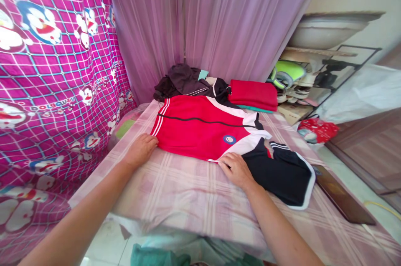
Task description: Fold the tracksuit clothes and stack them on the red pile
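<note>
The red jacket [188, 130] is found laid flat, front up, near the middle of the table [175, 182], with its hem to the left and its collar [258, 126] to the right. The hem's near corner is touched by the left grip [142, 149], and the near edge below the round badge [229, 139] by the right grip [236, 169]; whether the fabric is pinched or merely pressed by either cannot be told. Should the two be drawn unevenly, the body could be skewed and creases set along the dark front line [200, 120]. The black sleeve [282, 174] is doubled back toward the collar; if the edge were lifted, it could be bunched or twisted. Its white trim is seen beside the flat dark device [344, 195], which could be nudged by a dragged sleeve. The checked cover is wrinkled along the near side and could be pulled along by downward pressure. At the far side, the dark clothes pile [188, 80] is seen close against the jacket and could be disturbed by a wide sweep.
</note>
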Available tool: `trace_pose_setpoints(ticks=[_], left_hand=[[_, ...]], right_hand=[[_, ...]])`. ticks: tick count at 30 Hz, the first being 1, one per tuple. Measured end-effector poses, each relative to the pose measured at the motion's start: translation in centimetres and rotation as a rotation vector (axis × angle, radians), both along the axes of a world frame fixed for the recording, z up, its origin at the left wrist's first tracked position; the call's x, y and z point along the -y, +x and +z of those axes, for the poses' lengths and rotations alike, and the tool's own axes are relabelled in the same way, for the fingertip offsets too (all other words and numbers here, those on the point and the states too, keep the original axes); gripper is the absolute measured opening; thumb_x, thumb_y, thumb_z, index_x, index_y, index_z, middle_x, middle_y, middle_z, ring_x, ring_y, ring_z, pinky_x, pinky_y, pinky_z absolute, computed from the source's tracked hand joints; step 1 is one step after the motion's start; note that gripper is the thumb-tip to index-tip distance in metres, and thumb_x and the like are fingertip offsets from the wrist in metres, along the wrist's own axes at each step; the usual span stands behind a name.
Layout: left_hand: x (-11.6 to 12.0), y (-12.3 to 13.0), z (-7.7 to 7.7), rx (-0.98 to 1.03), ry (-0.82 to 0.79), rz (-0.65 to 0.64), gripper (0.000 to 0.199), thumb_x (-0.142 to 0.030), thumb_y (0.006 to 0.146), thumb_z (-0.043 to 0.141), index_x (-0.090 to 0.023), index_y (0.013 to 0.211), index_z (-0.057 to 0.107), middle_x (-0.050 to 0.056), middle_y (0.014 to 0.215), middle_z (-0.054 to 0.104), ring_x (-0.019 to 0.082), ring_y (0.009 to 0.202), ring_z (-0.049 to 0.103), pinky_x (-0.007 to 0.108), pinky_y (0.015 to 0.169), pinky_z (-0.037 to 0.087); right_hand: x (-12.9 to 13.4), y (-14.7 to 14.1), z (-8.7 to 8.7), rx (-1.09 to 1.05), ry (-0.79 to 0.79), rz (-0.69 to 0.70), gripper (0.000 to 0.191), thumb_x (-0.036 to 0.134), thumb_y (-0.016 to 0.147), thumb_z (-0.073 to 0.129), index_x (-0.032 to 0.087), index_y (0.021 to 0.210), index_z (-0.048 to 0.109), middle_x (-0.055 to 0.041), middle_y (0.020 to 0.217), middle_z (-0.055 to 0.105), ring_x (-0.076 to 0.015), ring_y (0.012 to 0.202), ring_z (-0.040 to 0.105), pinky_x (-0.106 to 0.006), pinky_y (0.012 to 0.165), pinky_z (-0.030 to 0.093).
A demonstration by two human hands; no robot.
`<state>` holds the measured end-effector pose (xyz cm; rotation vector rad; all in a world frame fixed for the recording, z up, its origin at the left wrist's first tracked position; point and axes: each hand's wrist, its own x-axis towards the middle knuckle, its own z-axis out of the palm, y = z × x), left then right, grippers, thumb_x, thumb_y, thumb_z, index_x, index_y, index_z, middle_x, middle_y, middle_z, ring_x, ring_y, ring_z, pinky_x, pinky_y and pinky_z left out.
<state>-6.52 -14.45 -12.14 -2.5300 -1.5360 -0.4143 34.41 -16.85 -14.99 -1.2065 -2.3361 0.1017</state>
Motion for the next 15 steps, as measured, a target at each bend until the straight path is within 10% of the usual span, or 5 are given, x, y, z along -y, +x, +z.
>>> trace_pose_setpoints(ticks=[8, 15], left_hand=[[1.6, -0.3, -0.8, 0.165, -0.167, 0.069, 0.034, -0.042, 0.094, 0.039, -0.022, 0.098, 0.067, 0.010, 0.117, 0.071, 0.023, 0.107, 0.064, 0.040, 0.100, 0.046], [-1.5, -1.4, 0.5, 0.219, -0.222, 0.611, 0.045, -0.043, 0.093, 0.038, -0.019, 0.117, 0.069, 0.011, 0.119, 0.072, 0.026, 0.110, 0.064, 0.034, 0.092, 0.046]], right_hand=[[0.2, -0.1, 0.4, 0.068, 0.032, -0.037, 0.019, 0.029, 0.094, 0.056, 0.020, 0.081, 0.068, -0.0050, 0.085, 0.068, -0.0201, 0.084, 0.060, -0.033, 0.080, 0.041], [0.7, -0.3, 0.1, 0.003, 0.058, -0.047, 0.018, 0.029, 0.093, 0.056, 0.022, 0.083, 0.069, -0.0044, 0.087, 0.069, -0.0197, 0.087, 0.060, -0.032, 0.082, 0.042]])
